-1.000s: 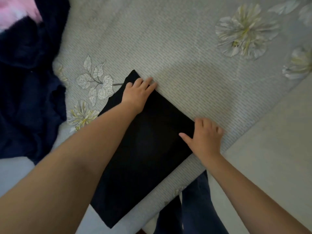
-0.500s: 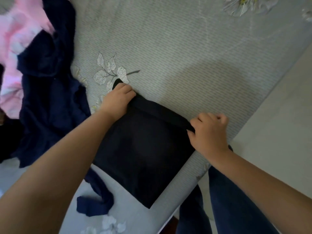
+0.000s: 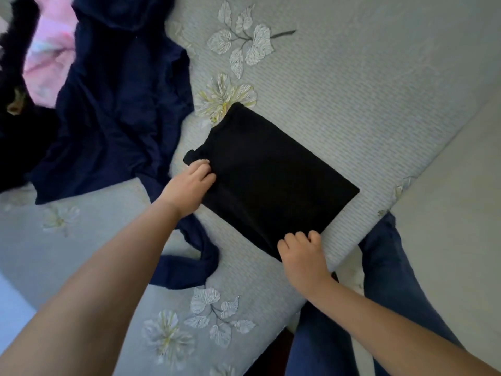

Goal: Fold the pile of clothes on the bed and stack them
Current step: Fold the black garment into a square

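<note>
Black garment: folded into a rough rectangle, lying flat near the bed's edge, one long side running parallel to that edge.
Bed edge: diagonal from upper right to lower middle; pale floor beyond it, legs in blue jeans standing against the mattress side.
Open room: bare grey floral bedsheet stretching up and to the right of the garment; a narrower bare strip between garment and bed edge.
Left hand: on the garment's left corner, fingers curled and pinching a bunched bit of the black cloth, which puckers just above the knuckles.
Right hand: at the garment's nearest corner, close to the bed edge, fingers curled tight round the fabric's border; thumb hidden.
Navy garment: rumpled heap to the left, just beside the black one, touching or nearly so near the left wrist; one long sleeve trailing down under the left forearm and ending in a loop on the sheet.
Pink garment: top left, partly under the navy heap.
Dark cloth: far left edge, too dim to make out.
Crowding: left side taken up by the unfolded pile; sleeve lying across the sheet just below the black garment's lower-left side.
</note>
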Tool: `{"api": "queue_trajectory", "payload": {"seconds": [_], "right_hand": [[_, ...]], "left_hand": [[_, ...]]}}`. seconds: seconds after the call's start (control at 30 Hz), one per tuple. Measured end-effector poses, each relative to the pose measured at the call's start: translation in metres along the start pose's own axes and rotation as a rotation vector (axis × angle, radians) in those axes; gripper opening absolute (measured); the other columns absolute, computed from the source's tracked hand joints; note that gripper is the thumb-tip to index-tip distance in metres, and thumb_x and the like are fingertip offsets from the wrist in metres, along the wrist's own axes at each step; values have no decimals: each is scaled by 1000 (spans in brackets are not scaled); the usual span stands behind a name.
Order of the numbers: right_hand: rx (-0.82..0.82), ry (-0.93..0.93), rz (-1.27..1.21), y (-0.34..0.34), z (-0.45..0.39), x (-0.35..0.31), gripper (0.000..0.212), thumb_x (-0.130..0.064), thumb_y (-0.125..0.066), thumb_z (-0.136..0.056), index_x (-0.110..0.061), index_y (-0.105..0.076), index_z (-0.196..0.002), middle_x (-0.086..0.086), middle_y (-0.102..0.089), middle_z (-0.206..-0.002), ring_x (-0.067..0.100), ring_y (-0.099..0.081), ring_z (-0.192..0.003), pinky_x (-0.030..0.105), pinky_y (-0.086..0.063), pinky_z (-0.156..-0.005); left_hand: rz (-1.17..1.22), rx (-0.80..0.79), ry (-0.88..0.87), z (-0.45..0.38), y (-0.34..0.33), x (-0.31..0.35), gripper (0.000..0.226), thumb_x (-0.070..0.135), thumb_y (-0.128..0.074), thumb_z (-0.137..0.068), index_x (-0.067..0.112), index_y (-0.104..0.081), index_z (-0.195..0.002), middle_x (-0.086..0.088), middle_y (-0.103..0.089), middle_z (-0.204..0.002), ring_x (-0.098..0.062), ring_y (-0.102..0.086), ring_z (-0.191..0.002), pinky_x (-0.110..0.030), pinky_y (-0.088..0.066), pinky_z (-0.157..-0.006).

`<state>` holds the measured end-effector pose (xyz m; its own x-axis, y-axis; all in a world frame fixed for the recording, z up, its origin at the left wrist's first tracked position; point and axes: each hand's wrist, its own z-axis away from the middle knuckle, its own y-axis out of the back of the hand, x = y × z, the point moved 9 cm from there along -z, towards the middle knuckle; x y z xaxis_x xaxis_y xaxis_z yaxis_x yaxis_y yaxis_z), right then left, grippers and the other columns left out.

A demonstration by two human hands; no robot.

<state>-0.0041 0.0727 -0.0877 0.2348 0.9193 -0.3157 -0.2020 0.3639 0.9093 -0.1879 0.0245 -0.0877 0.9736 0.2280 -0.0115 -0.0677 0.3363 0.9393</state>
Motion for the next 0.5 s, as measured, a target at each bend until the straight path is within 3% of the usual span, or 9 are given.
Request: {"api": "queue_trajectory", "payload": {"seconds": [0.03,0.07,0.13,0.17,0.23,0.27,0.33,0.43,0.5], "right_hand": [[-88,22,36,-12,2,-10,7,-8,-66,-59,-14,-63,-58,1,-53,-58,16,-52,-53,33,-29,-71],[-201,21,46,-27,4,-16,17,-8,-71,-60,-9,-66,-76,6,-58,-73,19,-56,-66,36,-32,-79],[-417,-43,91,-53,12,-22,39,-14,-69,-73,-1,-56,-108,12,-54,-102,25,-54,-90,39,-32,-90],[-400,-103,83,-52,11,-22,46,-22,-76,-68,0,-58,-105,12,-54,-98,26,-53,-86,39,-32,-86],[-324,-161,82,-45,5,-22,70,-38,-89,-38,-2,-64,-92,11,-60,-82,26,-52,-73,40,-30,-74],[-307,-197,100,-47,2,-18,84,-45,-88,-31,-1,-65,-99,12,-64,-88,28,-54,-80,43,-33,-77],[-315,-230,130,-56,-5,-13,105,-50,-86,-30,1,-59,-117,16,-62,-118,34,-59,-105,54,-42,-89],[-340,-224,138,-65,-15,-16,108,-48,-87,-30,1,-52,-120,18,-40,-134,38,-54,-116,60,-41,-89],[-353,-221,128,-74,-19,-13,100,-36,-89,-32,2,-55,-118,22,-48,-131,39,-55,-114,60,-41,-88]], "left_hand": [[-15,-124,61,11,-22,0,45,-5,-57,-73,-6,-54,-119,-26,-52,-123,-38,-35,-128,-41,-41,-99],[-25,-269,143,25,-46,-2,63,1,-54,-82,1,-31,-140,-21,-28,-147,-35,-17,-140,-44,-27,-110],[-33,-461,356,56,-72,-8,77,10,-44,-90,18,7,-148,-7,10,-155,-27,11,-143,-47,-5,-114],[-2,-425,388,62,-75,-6,80,11,-45,-90,20,10,-147,-7,11,-155,-27,11,-143,-47,-1,-114],[90,-168,272,63,-71,8,91,6,-63,-77,17,-6,-148,-15,-17,-153,-32,-3,-142,-45,-2,-114],[94,-76,184,61,-69,15,94,1,-72,-66,13,-20,-144,-19,-34,-145,-33,-9,-140,-43,-3,-114],[54,54,68,58,-67,22,88,-3,-74,-56,3,-33,-134,-23,-48,-134,-26,3,-143,-37,1,-114],[87,111,-28,48,-71,29,65,3,-59,-71,-3,-37,-132,-22,-53,-129,-16,18,-141,-32,4,-114],[126,81,-13,39,-78,22,54,10,-37,-78,-4,-38,-130,-21,-55,-127,-15,18,-141,-31,3,-114]]}}
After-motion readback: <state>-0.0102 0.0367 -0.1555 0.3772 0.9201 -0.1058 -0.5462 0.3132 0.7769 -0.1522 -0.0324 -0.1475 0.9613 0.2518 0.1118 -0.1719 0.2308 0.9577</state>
